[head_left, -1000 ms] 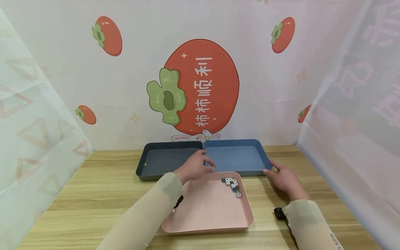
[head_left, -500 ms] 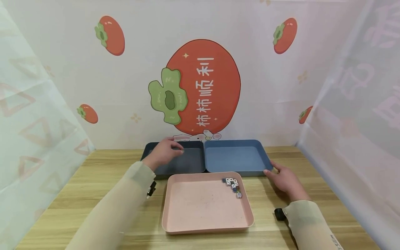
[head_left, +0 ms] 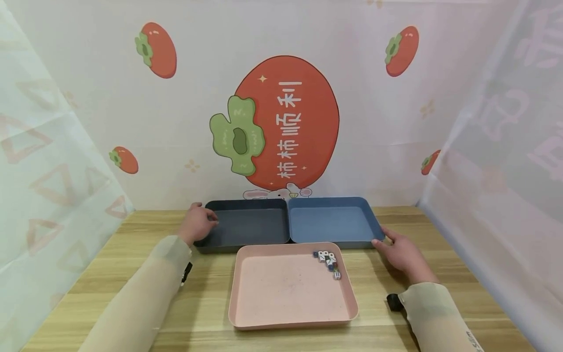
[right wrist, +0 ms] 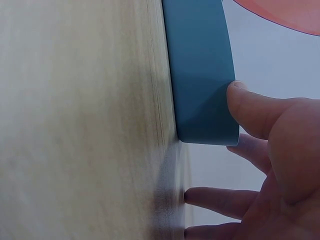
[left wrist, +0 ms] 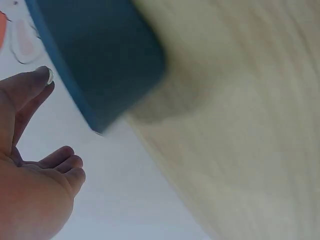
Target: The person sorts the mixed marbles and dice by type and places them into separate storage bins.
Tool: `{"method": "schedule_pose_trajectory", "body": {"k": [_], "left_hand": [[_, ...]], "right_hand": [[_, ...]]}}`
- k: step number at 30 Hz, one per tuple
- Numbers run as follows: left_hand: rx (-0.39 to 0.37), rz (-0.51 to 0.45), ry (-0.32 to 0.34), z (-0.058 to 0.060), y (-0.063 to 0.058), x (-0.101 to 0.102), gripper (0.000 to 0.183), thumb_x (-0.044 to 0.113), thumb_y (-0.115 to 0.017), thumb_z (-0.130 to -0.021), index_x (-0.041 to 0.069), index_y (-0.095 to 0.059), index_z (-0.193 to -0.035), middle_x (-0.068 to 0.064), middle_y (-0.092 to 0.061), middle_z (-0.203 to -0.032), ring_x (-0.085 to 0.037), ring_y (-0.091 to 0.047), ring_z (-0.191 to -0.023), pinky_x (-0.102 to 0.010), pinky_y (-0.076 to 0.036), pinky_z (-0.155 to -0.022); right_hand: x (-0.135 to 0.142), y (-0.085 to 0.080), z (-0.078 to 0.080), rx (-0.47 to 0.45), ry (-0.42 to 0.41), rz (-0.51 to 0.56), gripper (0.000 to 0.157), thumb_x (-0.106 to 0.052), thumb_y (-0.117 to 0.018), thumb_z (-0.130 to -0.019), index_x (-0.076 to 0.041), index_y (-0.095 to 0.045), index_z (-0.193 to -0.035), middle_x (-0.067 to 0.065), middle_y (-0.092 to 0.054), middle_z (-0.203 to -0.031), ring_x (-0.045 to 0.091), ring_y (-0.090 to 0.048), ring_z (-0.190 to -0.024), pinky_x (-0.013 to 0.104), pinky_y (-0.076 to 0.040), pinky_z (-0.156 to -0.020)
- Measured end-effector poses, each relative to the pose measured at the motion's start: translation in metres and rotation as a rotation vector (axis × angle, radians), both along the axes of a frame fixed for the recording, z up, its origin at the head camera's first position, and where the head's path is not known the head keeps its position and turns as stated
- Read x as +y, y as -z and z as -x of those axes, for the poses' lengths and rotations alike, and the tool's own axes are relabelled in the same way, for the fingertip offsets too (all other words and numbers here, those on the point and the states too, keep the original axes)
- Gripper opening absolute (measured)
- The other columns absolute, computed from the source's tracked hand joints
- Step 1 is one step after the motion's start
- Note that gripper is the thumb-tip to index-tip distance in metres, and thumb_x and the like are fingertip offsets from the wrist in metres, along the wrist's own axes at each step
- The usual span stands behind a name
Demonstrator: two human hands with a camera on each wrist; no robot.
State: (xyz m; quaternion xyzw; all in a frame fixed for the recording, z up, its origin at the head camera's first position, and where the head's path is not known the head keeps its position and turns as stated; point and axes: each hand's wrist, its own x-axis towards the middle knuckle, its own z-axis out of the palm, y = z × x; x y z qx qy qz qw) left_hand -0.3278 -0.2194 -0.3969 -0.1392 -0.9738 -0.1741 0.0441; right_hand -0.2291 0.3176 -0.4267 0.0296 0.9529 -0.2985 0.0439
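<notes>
My left hand (head_left: 196, 226) is over the left end of the dark navy tray (head_left: 246, 244). In the left wrist view its thumb and forefinger meet at a small, shiny, glassy piece (left wrist: 50, 76), too small to name; the other fingers are loosely bent. My right hand (head_left: 401, 252) grips the front right corner of the blue tray (head_left: 332, 222). In the right wrist view the thumb (right wrist: 245, 102) presses the near wall and the forefinger is behind the corner. Several small dice (head_left: 327, 259), white, blue and other colours, lie in the pink tray (head_left: 290, 298).
Both blue trays stand side by side at the back of the wood-grain table (head_left: 110, 274), against a white backdrop (head_left: 184, 122) printed with persimmons. Nearer to me is the pink tray, its dice bunched in the far right corner. Pale cloth walls flank the table.
My left hand has moved left, from above the far edge of the pink tray, across the navy tray to its left end. The right hand stays at the blue tray's corner.
</notes>
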Motion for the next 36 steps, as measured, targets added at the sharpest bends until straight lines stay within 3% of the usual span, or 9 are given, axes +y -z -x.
{"method": "schedule_pose_trajectory", "body": {"k": [6, 13, 19, 24, 29, 33, 36], "left_hand": [[-0.068, -0.014, -0.055, -0.005, -0.002, -0.010, 0.018, 0.011, -0.066, -0.096, -0.002, -0.075, -0.104, -0.018, -0.072, -0.105, -0.048, -0.022, -0.141, -0.055, -0.024, -0.113], [-0.018, 0.092, -0.056, 0.001, 0.002, -0.013, 0.019, 0.013, -0.064, -0.097, -0.002, -0.075, -0.103, -0.015, -0.073, -0.102, -0.046, -0.034, -0.136, -0.051, -0.017, -0.116], [-0.022, 0.118, -0.077, 0.002, 0.006, -0.012, 0.025, 0.015, -0.064, -0.098, -0.005, -0.071, -0.110, -0.016, -0.071, -0.105, -0.050, -0.032, -0.135, -0.054, -0.020, -0.115], [-0.001, 0.175, -0.041, 0.003, 0.004, -0.006, 0.028, 0.018, -0.064, -0.098, -0.006, -0.069, -0.111, -0.016, -0.072, -0.105, -0.048, -0.043, -0.128, -0.052, -0.021, -0.115], [0.003, 0.132, -0.019, 0.000, -0.009, 0.018, 0.034, 0.022, -0.064, -0.099, -0.005, -0.068, -0.120, -0.016, -0.069, -0.116, -0.046, -0.033, -0.137, -0.051, -0.022, -0.115], [0.025, 0.014, 0.030, -0.010, -0.023, 0.056, 0.033, 0.023, -0.068, -0.096, 0.001, -0.070, -0.120, -0.016, -0.066, -0.125, -0.041, -0.024, -0.143, -0.050, -0.026, -0.114], [0.031, -0.045, 0.070, -0.022, -0.033, 0.090, 0.031, 0.026, -0.071, -0.095, 0.007, -0.073, -0.119, -0.019, -0.051, -0.144, -0.036, -0.025, -0.145, -0.050, -0.032, -0.111]], "right_hand": [[0.001, 0.002, 0.000, 0.012, 0.006, -0.004, 0.079, -0.052, -0.050, -0.101, -0.001, -0.025, -0.156, 0.039, -0.035, -0.145, 0.057, -0.034, -0.131, 0.069, -0.032, -0.101], [0.001, 0.000, 0.000, 0.007, 0.011, -0.004, 0.080, -0.053, -0.050, -0.101, -0.001, -0.025, -0.156, 0.039, -0.034, -0.145, 0.058, -0.034, -0.131, 0.070, -0.032, -0.101], [0.002, 0.002, -0.001, 0.015, 0.011, 0.004, 0.079, -0.051, -0.051, -0.101, -0.001, -0.025, -0.156, 0.038, -0.034, -0.146, 0.057, -0.034, -0.131, 0.069, -0.031, -0.102], [0.003, 0.002, -0.001, 0.017, 0.016, 0.005, 0.079, -0.052, -0.050, -0.101, -0.001, -0.025, -0.156, 0.038, -0.034, -0.146, 0.057, -0.034, -0.131, 0.069, -0.031, -0.102], [0.004, 0.001, -0.001, 0.017, 0.018, -0.006, 0.078, -0.051, -0.050, -0.102, 0.000, -0.025, -0.156, 0.039, -0.035, -0.145, 0.057, -0.035, -0.130, 0.070, -0.032, -0.101], [0.002, 0.001, 0.000, 0.012, 0.020, -0.006, 0.079, -0.051, -0.050, -0.101, -0.001, -0.025, -0.156, 0.038, -0.035, -0.146, 0.057, -0.034, -0.131, 0.069, -0.031, -0.102], [0.000, 0.002, 0.001, 0.016, 0.024, -0.001, 0.078, -0.050, -0.051, -0.101, -0.001, -0.026, -0.156, 0.038, -0.035, -0.146, 0.057, -0.033, -0.132, 0.069, -0.030, -0.103]]}}
